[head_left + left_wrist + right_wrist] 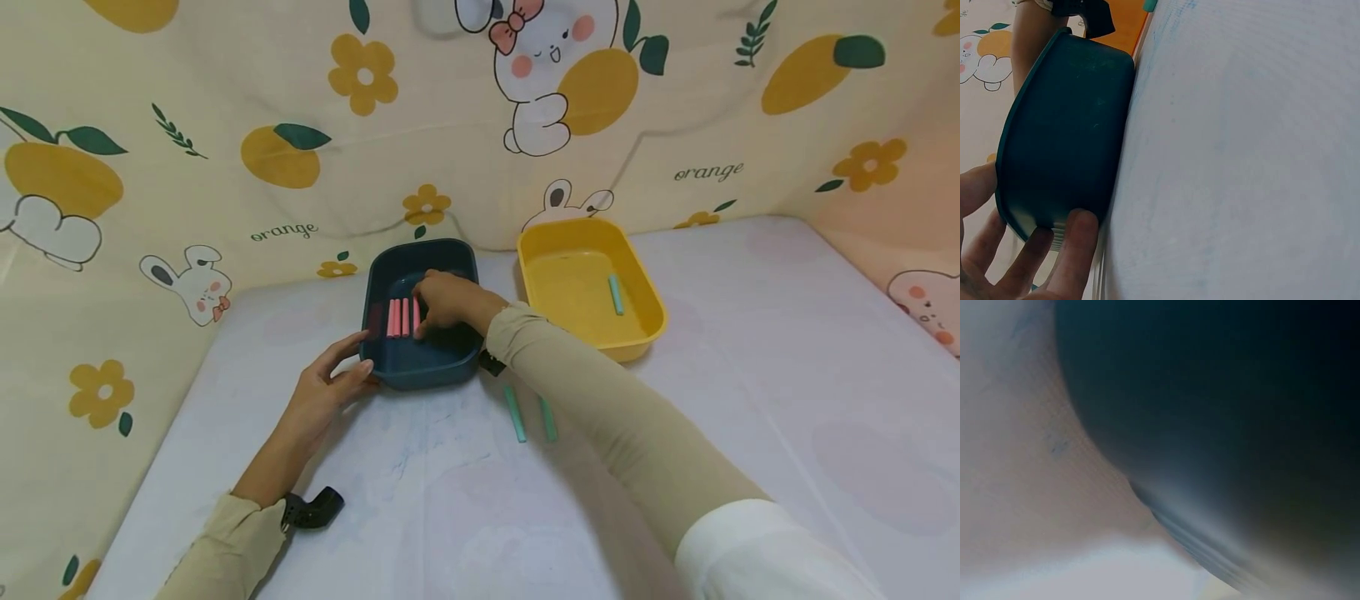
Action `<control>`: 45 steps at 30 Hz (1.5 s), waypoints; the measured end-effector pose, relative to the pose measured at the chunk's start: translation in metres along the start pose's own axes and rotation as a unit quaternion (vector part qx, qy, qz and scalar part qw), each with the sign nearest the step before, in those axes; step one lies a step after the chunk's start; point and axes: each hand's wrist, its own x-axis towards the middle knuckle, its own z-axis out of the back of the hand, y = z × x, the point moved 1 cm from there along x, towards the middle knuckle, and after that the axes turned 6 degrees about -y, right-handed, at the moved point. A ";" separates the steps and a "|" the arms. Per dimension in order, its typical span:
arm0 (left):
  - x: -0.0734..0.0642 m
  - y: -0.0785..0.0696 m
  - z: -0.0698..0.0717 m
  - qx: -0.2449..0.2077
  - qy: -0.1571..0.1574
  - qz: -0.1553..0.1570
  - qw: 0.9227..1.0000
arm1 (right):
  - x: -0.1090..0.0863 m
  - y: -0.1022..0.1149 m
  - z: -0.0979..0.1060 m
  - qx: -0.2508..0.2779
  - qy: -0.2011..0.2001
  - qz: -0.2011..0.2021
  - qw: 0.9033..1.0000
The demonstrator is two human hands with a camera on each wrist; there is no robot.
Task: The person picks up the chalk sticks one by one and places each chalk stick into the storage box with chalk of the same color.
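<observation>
My right hand reaches into a dark blue tray and pinches a pink chalk stick. Several other pink chalk sticks lie side by side on the tray floor, just left of those fingertips. Spread along the tray's left side, my left hand touches its outer wall and rim with extended fingers. From the left wrist, the fingers rest against the wall at one end. Dark tray wall fills most of the right wrist view, which hides the right fingers.
A yellow tray stands right of the blue one, with one green chalk stick inside. Two more green sticks lie on the white table beside my right forearm. A patterned cloth hangs behind the trays.
</observation>
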 end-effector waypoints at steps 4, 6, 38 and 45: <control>0.000 0.000 -0.001 -0.001 0.000 -0.001 1.000 | 0.003 -0.001 -0.003 -0.004 0.006 0.000 1.000; -0.001 0.000 -0.001 0.000 -0.003 0.000 1.000 | 0.004 -0.001 -0.004 -0.007 0.009 0.004 1.000; -0.002 -0.001 -0.001 -0.006 0.003 -0.008 1.000 | 0.006 0.000 -0.005 -0.045 0.016 -0.004 0.999; -0.002 -0.001 -0.001 -0.005 0.006 -0.002 1.000 | 0.002 -0.003 -0.001 0.007 -0.011 0.035 0.999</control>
